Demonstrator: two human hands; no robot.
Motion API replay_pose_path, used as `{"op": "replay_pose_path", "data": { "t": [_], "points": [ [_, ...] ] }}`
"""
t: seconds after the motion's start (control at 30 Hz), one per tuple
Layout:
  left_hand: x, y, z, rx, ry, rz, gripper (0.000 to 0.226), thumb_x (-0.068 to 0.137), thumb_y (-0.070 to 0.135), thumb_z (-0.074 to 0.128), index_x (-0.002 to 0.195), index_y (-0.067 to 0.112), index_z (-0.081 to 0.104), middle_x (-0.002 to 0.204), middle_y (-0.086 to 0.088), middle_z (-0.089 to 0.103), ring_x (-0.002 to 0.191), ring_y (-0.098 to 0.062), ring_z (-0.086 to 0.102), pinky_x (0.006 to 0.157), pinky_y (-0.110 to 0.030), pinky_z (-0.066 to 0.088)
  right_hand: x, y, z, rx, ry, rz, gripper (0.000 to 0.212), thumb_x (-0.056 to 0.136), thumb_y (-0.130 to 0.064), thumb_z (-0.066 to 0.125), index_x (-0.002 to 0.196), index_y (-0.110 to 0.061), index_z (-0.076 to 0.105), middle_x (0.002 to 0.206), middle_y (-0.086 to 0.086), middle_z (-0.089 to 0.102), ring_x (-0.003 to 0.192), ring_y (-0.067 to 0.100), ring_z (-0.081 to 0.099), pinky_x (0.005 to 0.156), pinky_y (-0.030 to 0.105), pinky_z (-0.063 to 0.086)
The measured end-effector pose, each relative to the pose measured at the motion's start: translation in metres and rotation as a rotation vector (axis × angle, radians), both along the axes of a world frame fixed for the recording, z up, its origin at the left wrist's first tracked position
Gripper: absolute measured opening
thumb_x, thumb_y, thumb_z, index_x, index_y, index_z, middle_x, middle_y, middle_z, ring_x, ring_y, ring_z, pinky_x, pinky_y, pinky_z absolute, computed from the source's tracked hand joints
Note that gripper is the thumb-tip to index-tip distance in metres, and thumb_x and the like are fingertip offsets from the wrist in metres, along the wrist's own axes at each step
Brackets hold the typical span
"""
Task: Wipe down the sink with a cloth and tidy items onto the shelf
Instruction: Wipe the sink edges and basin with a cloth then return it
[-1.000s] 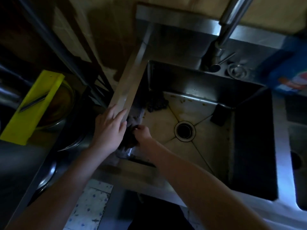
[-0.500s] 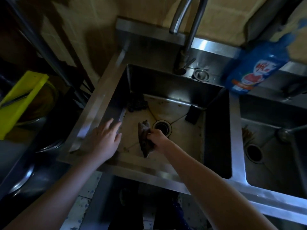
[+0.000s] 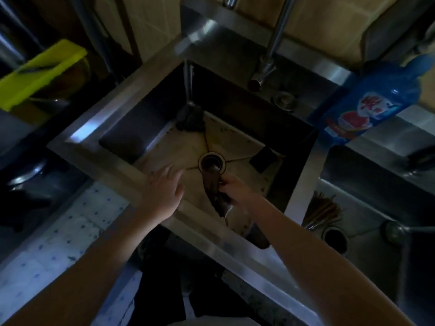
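Observation:
A steel sink fills the middle of the view, with a round drain in its stained floor. My right hand is closed around a dark wet cloth that hangs over the basin just below the drain. My left hand hovers over the near left rim with fingers spread, holding nothing. A dark scrubber lies in the far left corner of the basin. A small dark pad rests right of the drain.
A tap rises behind the basin. A blue detergent bottle stands on the divider at right. A second basin to the right holds chopsticks. A yellow board and metal bowls sit on the rack at left.
My right hand lifted the cloth off the left inner wall and carried it toward the drain. My left hand slid off the left rim toward the near edge. The view shifted right.

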State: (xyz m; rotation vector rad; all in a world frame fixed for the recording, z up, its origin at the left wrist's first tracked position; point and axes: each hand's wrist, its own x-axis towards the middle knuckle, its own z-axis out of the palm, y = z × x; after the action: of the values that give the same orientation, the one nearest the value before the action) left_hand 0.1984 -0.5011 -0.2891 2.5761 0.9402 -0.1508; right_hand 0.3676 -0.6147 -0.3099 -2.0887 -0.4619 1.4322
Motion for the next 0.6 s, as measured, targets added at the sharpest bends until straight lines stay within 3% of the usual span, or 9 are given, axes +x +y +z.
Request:
{"op": "replay_pose_path", "data": {
  "t": [0.17, 0.27, 0.33, 0.4, 0.47, 0.6],
  "points": [
    [-0.001, -0.047, -0.011, -0.025, -0.038, 0.078, 0.047, 0.091, 0.031, 0.053, 0.134, 0.016, 0.045, 0.143, -0.012, 0.041, 0.131, -0.030, 0.039, 0.104, -0.049, 0.031, 0.022, -0.032, -0.001, -0.031, -0.008, 0.352, 0.028, 0.089, -0.007, 0.052, 0.116, -0.009, 0.060, 0.088, 0.007, 0.065, 0.073, 0.018, 0.062, 0.059, 0.026, 0.050],
    [0.002, -0.064, -0.014, -0.008, -0.044, 0.091, 0.046, 0.088, 0.031, 0.057, 0.130, 0.014, 0.049, 0.138, -0.015, 0.046, 0.125, -0.034, 0.046, 0.100, -0.052, 0.034, 0.029, -0.037, -0.003, -0.135, -0.061, 0.626, 0.013, 0.091, -0.010, 0.052, 0.095, -0.015, 0.062, 0.086, 0.014, 0.066, 0.075, 0.026, 0.066, 0.063, 0.032, 0.055],
    [0.006, -0.070, -0.016, 0.002, -0.056, 0.096, 0.044, 0.087, 0.031, 0.057, 0.127, 0.014, 0.050, 0.137, -0.015, 0.048, 0.124, -0.033, 0.047, 0.099, -0.053, 0.036, 0.030, -0.043, -0.005, -0.199, -0.075, 0.773, 0.025, 0.093, -0.010, 0.048, 0.077, -0.027, 0.057, 0.078, 0.005, 0.062, 0.066, 0.017, 0.060, 0.049, 0.018, 0.047],
    [0.010, -0.074, -0.017, 0.011, -0.060, 0.096, 0.044, 0.088, 0.032, 0.054, 0.128, 0.015, 0.049, 0.137, -0.014, 0.047, 0.125, -0.032, 0.045, 0.099, -0.053, 0.036, 0.031, -0.052, -0.007, -0.262, -0.053, 0.856, 0.033, 0.092, -0.007, 0.045, 0.072, -0.030, 0.056, 0.076, 0.000, 0.059, 0.063, 0.010, 0.054, 0.045, 0.014, 0.041],
    [0.015, -0.077, -0.019, 0.020, -0.052, 0.081, 0.045, 0.089, 0.035, 0.050, 0.130, 0.017, 0.046, 0.138, -0.011, 0.046, 0.127, -0.030, 0.043, 0.100, -0.050, 0.035, 0.034, -0.058, -0.009, -0.298, -0.053, 0.925, 0.031, 0.090, -0.001, 0.044, 0.075, -0.023, 0.060, 0.082, 0.005, 0.062, 0.068, 0.012, 0.056, 0.052, 0.018, 0.043],
    [0.023, -0.088, -0.024, 0.040, -0.011, 0.046, 0.046, 0.090, 0.037, 0.048, 0.131, 0.018, 0.046, 0.137, -0.011, 0.046, 0.125, -0.031, 0.044, 0.101, -0.050, 0.032, 0.039, -0.072, -0.006, -0.287, -0.114, 1.089, 0.029, 0.090, 0.003, 0.038, 0.106, -0.002, 0.062, 0.100, 0.019, 0.061, 0.083, 0.024, 0.053, 0.064, 0.029, 0.039]
  ]
}}
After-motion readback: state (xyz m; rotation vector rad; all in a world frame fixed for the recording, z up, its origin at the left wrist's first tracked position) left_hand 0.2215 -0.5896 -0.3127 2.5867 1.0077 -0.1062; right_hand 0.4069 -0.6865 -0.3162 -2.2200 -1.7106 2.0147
